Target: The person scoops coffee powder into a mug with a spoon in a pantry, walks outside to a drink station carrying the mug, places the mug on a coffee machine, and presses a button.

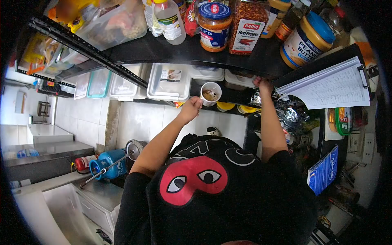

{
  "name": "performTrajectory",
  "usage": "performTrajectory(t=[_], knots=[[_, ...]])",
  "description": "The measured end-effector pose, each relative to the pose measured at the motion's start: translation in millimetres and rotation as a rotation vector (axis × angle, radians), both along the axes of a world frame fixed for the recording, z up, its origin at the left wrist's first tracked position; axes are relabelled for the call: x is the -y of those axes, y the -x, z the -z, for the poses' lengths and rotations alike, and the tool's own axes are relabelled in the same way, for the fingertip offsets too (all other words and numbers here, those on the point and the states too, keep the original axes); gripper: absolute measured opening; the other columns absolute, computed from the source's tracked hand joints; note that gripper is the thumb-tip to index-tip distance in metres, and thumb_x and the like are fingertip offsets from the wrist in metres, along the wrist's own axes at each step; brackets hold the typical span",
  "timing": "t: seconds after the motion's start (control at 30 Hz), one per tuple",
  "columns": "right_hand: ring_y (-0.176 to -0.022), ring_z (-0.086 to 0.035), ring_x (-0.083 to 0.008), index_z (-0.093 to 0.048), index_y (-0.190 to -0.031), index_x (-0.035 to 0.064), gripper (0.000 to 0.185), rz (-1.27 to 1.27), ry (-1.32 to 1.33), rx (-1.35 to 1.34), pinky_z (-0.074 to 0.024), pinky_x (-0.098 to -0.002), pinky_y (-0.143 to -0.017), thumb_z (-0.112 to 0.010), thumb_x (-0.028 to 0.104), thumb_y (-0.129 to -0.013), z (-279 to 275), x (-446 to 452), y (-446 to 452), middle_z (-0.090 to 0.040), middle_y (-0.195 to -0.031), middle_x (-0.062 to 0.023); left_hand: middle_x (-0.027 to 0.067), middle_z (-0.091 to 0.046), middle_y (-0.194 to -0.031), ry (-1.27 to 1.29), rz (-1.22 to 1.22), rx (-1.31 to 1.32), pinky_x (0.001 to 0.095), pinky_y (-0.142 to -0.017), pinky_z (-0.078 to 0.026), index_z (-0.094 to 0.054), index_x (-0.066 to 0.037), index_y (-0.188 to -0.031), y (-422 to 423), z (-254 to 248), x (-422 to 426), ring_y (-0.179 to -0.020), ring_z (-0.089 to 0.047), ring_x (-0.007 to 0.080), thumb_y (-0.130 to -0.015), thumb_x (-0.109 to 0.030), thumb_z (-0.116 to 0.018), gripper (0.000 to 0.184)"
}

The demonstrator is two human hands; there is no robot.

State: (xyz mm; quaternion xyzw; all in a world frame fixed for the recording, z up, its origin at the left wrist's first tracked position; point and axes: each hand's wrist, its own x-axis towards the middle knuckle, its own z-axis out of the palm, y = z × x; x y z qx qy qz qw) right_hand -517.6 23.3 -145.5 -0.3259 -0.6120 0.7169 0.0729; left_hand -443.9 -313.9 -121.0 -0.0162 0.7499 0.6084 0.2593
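Observation:
My left hand [191,109] is closed on a white mug [203,99], with a little brown liquid or residue inside. It holds the mug in front of the lower shelf, near the white-lidded plastic containers. My right hand [264,85] reaches under the upper shelf, its fingers curled at the right end of a lidded container [241,80]. Whether the fingers grip the lid or something small beside it is hidden in shadow. Another white-lidded container [168,81] with a picture label stands left of the mug.
Above, the black shelf [163,55] carries a sauce jar [214,28], a red pepper flakes container [247,30] and a peanut butter jar [306,41]. A clipboard [326,83] juts out at right, above a blue notebook [323,170]. A blue gas cylinder [110,163] stands at left.

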Motion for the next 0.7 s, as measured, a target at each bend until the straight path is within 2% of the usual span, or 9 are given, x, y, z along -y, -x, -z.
performTrajectory(t=[0.1,0.23,0.3,0.37,0.47,0.57,0.6,0.7], knots=[[-0.081,-0.06,-0.0231,-0.053,-0.094,0.0028,0.026,0.011,-0.018,0.005,-0.0479,-0.0354,-0.076,-0.033,0.019,-0.092,-8,1,0,-0.06,-0.093,-0.0111,-0.0015,-0.047,-0.069,0.0,-0.005,0.011,0.0212,-0.046,-0.043,-0.052,-0.008,-0.087,0,0,-1,-0.052,-0.043,0.0066,-0.091,-0.03,-0.045,0.023],[-0.072,-0.058,-0.0229,-0.049,-0.094,-0.0004,0.018,0.108,0.12,-0.043,-0.053,-0.037,-0.068,-0.04,0.015,-0.09,-34,11,-14,-0.056,-0.082,-0.012,-0.0014,-0.048,-0.069,0.004,-0.003,0.008,0.0212,-0.047,-0.043,-0.052,-0.008,-0.088,0,0,-1,-0.051,-0.043,0.0067,-0.091,-0.031,-0.045,0.024],[-0.071,-0.058,-0.0231,-0.048,-0.095,-0.0013,0.018,0.093,0.162,-0.102,-0.054,-0.0376,-0.067,-0.042,0.015,-0.09,-31,9,-17,-0.055,-0.081,-0.0126,-0.0013,-0.047,-0.069,0.007,0.001,-0.001,0.0213,-0.047,-0.043,-0.051,-0.007,-0.087,-1,1,0,-0.051,-0.043,0.0068,-0.092,-0.031,-0.045,0.025],[-0.074,-0.058,-0.0235,-0.048,-0.098,-0.0015,0.021,0.022,0.179,-0.196,-0.0534,-0.0379,-0.071,-0.041,0.017,-0.091,-15,-1,-19,-0.055,-0.083,-0.0134,-0.0011,-0.047,-0.069,0.012,0.008,-0.01,0.0215,-0.047,-0.043,-0.051,-0.007,-0.086,-1,1,2,-0.051,-0.043,0.007,-0.092,-0.031,-0.044,0.025],[-0.073,-0.058,-0.0221,-0.048,-0.098,-0.0014,0.024,0.006,0.232,-0.288,-0.0529,-0.0366,-0.071,-0.04,0.021,-0.092,-20,1,-32,-0.056,-0.082,-0.0131,-0.0008,-0.046,-0.068,0.025,0.019,-0.029,0.022,-0.047,-0.042,-0.05,-0.007,-0.084,-2,0,5,-0.051,-0.044,0.0074,-0.092,-0.03,-0.044,0.025],[-0.07,-0.06,-0.0217,-0.049,-0.102,-0.0006,0.026,-0.05,0.216,-0.304,-0.0534,-0.0352,-0.067,-0.038,0.021,-0.093,-55,23,-59,-0.058,-0.081,-0.0117,-0.0005,-0.046,-0.068,0.04,0.01,-0.043,0.0225,-0.047,-0.042,-0.049,-0.007,-0.083,-2,6,7,-0.051,-0.044,0.0077,-0.092,-0.029,-0.044,0.024],[-0.066,-0.058,-0.0178,-0.048,-0.104,0.0007,0.024,-0.078,0.207,-0.309,-0.0536,-0.0328,-0.063,-0.037,0.02,-0.094,-70,34,-69,-0.057,-0.079,-0.0108,-0.0005,-0.046,-0.068,0.037,-0.001,-0.037,0.0226,-0.047,-0.043,-0.049,-0.007,-0.082,-3,5,7,-0.051,-0.044,0.0077,-0.092,-0.029,-0.044,0.024],[-0.065,-0.058,-0.0165,-0.049,-0.104,0.0024,0.023,-0.191,0.121,-0.383,-0.0536,-0.0326,-0.063,-0.036,0.019,-0.094,-85,58,-92,-0.057,-0.078,-0.0108,-0.0002,-0.046,-0.068,0.024,-0.021,-0.017,0.0231,-0.047,-0.043,-0.048,-0.007,-0.082,-5,0,5,-0.051,-0.044,0.0077,-0.091,-0.028,-0.045,0.024]])
